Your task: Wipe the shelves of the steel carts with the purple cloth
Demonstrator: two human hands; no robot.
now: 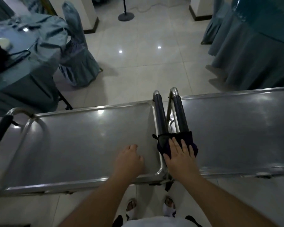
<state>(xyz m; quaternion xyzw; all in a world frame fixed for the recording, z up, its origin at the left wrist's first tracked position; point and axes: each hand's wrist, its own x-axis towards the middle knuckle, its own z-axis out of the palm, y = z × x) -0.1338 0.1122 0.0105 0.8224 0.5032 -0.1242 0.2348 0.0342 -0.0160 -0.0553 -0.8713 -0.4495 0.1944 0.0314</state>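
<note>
1. Head view, background first: pale glossy floor tiles [154, 66] are bouncing ceiling lights back, with a blue-grey draped table [23, 63] and a matching covered chair [75, 51] sitting at the far left, and more teal skirting [252, 46] hanging at the far right.
2. Two shiny steel carts are standing end to end, the left cart shelf [88, 136] and the right cart shelf [236, 128], with their dark-sleeved push handles [169, 115] nearly touching in the middle.
3. The right hand [179, 154] is lying flat, fingers spread, pressing the dark purple cloth [164, 145], which is draped over those handles right where the carts meet.
4. The left hand [129, 159] is resting loosely curled on the left shelf, holding nothing.
</note>
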